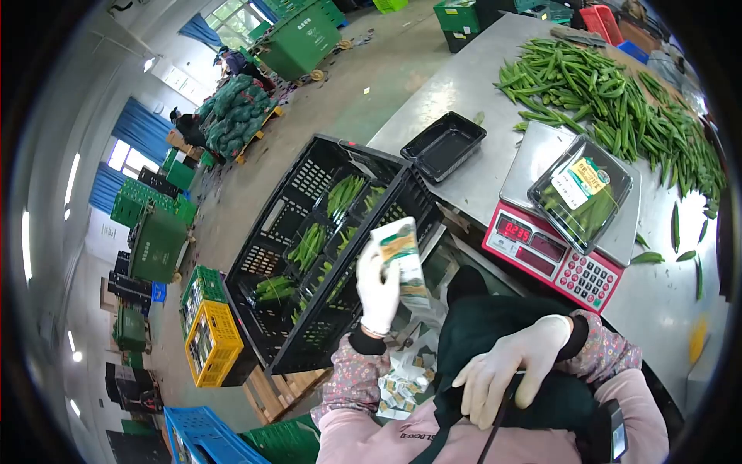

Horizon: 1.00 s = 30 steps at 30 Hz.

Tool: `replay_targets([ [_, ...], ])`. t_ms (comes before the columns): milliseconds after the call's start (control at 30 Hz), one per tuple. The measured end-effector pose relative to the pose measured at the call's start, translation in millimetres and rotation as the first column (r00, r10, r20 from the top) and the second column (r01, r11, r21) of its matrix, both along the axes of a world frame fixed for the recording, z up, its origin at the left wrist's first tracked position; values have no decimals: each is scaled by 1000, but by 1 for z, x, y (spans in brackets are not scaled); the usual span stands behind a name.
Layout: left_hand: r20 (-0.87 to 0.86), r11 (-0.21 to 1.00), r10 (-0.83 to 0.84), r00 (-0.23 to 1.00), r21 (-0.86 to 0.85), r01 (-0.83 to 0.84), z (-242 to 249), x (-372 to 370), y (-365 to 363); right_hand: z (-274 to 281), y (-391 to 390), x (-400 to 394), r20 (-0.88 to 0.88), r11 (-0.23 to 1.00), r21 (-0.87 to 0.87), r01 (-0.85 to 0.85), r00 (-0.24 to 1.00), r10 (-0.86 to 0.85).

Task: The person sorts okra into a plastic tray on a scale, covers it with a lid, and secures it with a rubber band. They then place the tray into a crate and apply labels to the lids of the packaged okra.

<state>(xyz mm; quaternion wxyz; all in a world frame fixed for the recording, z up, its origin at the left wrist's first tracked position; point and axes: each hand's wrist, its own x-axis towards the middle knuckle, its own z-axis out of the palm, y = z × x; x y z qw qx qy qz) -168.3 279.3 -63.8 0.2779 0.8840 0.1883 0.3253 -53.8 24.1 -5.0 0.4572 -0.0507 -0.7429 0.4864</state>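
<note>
White gloves cover both hands. My left hand is closed on a strip of printed labels, beside the black crate. My right hand is in front of my body, its fingers apart and bent downward, with nothing visible in them. On the scale, which reads 0.235, rests a lidded clear-topped tray of okra with a label on it. An empty black tray sits on the metal table left of the scale. Several packed okra trays lie inside the crate.
Loose okra is heaped on the metal table at the upper right. A yellow crate and a blue crate are at the lower left. Two people are near green net sacks far off.
</note>
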Motion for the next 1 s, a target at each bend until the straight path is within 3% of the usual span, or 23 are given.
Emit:
replay_targets([
  [67, 21, 967, 97, 995, 234, -99, 3, -12, 16, 0, -5, 10, -156, 972, -205, -111, 985, 80],
  [133, -15, 947, 189, 982, 267, -178, 3, -26, 32, 4, -9, 18, -171, 879, -471, -73, 985, -9],
  [233, -102, 962, 238, 966, 158, -221, 7, -46, 55, -1, 11, 14, 112, 651, -620, 437, 871, -478],
  [267, -146, 955, 285, 947, 134, -266, 9, -52, 57, 0, 22, 12, 232, 535, -608, 587, 776, -587],
  [333, -135, 944, 329, 935, 77, -321, 1, -60, 62, -11, 47, 10, 346, 445, -471, 762, 623, -701],
  [433, 78, 858, 410, 909, 304, -413, 0, -47, 48, -22, 77, -1, 299, 348, -382, 856, 471, -830],
  [533, 19, 834, 505, 863, 247, -493, -7, -46, 46, -28, 97, -12, 260, 269, -237, 933, 328, -908],
  [600, 92, 875, 439, 894, 184, -448, -7, -51, 44, -31, 105, -19, 154, 90, 39, 995, 83, -985],
  [667, 87, 908, 399, 913, 103, -407, -4, -55, 37, -29, 116, -14, 63, -24, 238, 971, -41, -997],
  [733, 34, 914, 385, 922, 123, -386, 3, -61, 23, -26, 125, -11, 154, 39, 158, 987, 14, -988],
  [800, 14, 912, 381, 924, 155, -379, 0, -69, 13, -19, 134, -10, 119, 31, 135, 990, 15, -993],
  [867, 9, 907, 391, 920, 168, -387, 1, -77, -2, -4, 139, -10, 29, -35, 228, 973, -42, -999],
  [933, 59, 926, 344, 937, 144, -349, -7, -87, -5, -3, 155, -10, 41, -16, 285, 958, -29, -999],
  [1000, 59, 947, 187, 981, 253, -196, 3, -102, -25, 4, 163, -14, 120, 156, 207, 966, 134, -984],
])
